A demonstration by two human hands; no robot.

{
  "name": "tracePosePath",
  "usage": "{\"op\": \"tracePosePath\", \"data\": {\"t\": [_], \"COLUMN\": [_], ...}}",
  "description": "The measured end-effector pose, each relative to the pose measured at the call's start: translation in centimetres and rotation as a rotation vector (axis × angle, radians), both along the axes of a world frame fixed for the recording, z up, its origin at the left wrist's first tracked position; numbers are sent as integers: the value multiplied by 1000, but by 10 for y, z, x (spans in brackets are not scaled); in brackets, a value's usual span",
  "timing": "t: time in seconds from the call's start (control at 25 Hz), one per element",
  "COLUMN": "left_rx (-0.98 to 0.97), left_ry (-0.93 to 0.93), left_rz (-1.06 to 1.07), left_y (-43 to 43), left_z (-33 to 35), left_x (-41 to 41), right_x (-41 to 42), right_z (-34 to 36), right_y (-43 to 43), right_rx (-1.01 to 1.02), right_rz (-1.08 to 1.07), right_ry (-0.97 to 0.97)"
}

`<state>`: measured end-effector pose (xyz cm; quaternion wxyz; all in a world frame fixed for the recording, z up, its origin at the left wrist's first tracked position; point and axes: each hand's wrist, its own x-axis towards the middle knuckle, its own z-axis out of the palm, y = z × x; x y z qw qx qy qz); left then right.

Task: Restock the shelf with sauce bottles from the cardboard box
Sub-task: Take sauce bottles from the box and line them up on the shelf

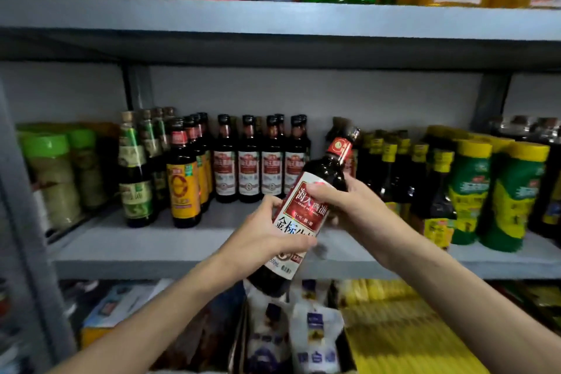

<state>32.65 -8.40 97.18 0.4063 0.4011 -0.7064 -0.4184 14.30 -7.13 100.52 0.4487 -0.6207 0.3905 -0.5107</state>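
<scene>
- Grey shelf: dark bottles ranked along its back edge.
- Sauce bottle: held tilted before the shelf's front edge.
- Left hand: clamped round its label.
- Right hand: clamped round its shoulder.

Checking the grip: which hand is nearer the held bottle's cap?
Right. The right hand grips the sauce bottle at its shoulder, below the cap; the left hand holds the lower label, farther down.

glossy dark bottle, matt grey shelf
</scene>
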Motion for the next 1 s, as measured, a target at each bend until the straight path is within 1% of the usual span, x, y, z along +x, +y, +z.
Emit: {"op": "tracePosePath", "data": {"t": [0.12, 0.24, 0.32, 0.4, 0.48, 0.56, 0.64, 0.76, 0.88, 1.0], "left_rx": [46, 56, 24, -21, -43, -66, -101, -94, -46, -11], "left_ry": [-50, -58, -68, -126, -163, -151, -143, -96, -66, -108], "left_rz": [-25, -60, -63, -26, 0, 31, 75, 121, 61, -21], "left_y": [-38, -65, -81, -94, -104, -110, -116, -123, -131, -142], "left_z": [6, 3, -2, -10, -16, -21, -23, -27, -22, -10], "left_x": [56, 93, 114, 130, 138, 140, 140, 137, 136, 148], "right_x": [61, 97, 114, 126, 134, 140, 145, 152, 149, 149], "right_z": [-11, -17, -16, -13, -12, -14, -19, -22, -20, -11], "right_y": [-32, -57, -75, -91, -105, -114, -121, -129, -139, -150], "right_rx": [88, 94, 71, 47, 31, 30, 48, 90, 82, 62], "right_rz": [26, -7, -58, -88, -89, -61, -35, 15, 14, 27], "right_ry": [-162, -207, -196, -200, -183, -166, -106, 23, 69, 36]}}
